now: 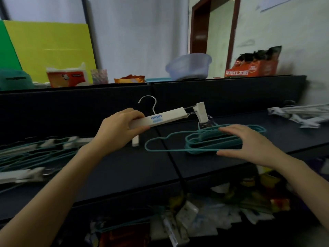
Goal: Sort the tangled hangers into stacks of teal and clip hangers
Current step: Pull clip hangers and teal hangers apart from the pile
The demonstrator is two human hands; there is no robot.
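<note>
Clip hanger [167, 118], white with blue lettering on its bar and a metal hook standing up from it, is held in the air above the dark desk [124, 166], tilted so its right end is higher. The left hand [119, 129] grips the bar's left end, fingers curled over the top and thumb underneath. One white clip [201, 111] sits at the raised end on its metal rail; the other clip [135, 140] hangs just below the left hand.

Just to the right and lower, the teal hangers [199, 139] lie stacked flat on the desk, one of them sticking out to the left of the rest. The right hand [249, 141] lies on this stack with its fingers straight and spread over the top and the thumb along the near edge.

At the desk's left end lies a tangled pile [35, 148] of teal and white clip hangers, blurred. At the far right of the desk lie several white hangers [302, 115], well apart from the teal stack.

A dark partition [71, 107] runs behind the desk. Beyond it stand a blue basin [188, 66], an orange box [252, 68], a tissue pack [67, 77] and a yellow board [49, 49]. Below the desk's front edge lies a heap of packets [213, 211].
</note>
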